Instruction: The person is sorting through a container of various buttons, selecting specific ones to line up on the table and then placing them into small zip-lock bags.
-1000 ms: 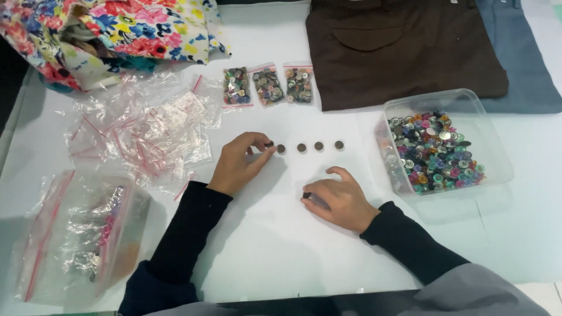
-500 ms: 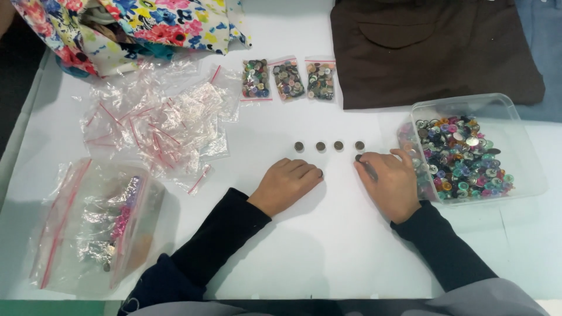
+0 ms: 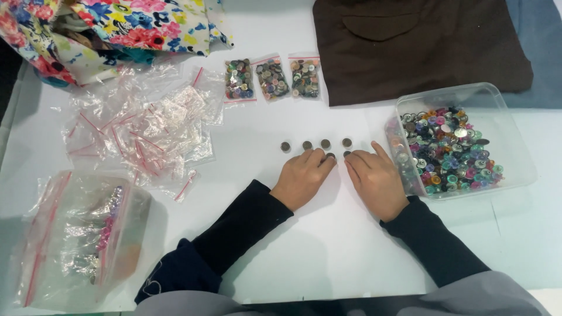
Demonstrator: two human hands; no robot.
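Several dark round buttons [image 3: 316, 144] lie in a row on the white table [image 3: 328, 246]. Just below the row rests my left hand [image 3: 303, 177], fingers curled, its fingertips touching another button [image 3: 330, 156]. My right hand [image 3: 375, 177] lies flat beside it, fingers spread toward a second loose button [image 3: 346, 154] and the edge of a clear plastic tub [image 3: 515, 169] filled with mixed coloured buttons [image 3: 448, 149]. Neither hand grips anything that I can see.
Three small zip bags of buttons [image 3: 272, 78] sit at the back. A heap of empty zip bags [image 3: 140, 129] lies left, with a larger clear bag [image 3: 76, 234] near the front left. Floral fabric [image 3: 111, 29] and brown cloth [image 3: 415, 41] lie at the back.
Both hands have come together below the button row. The right hand moved left from the tub side; the left hand slid right. Two more buttons now lie under the row.
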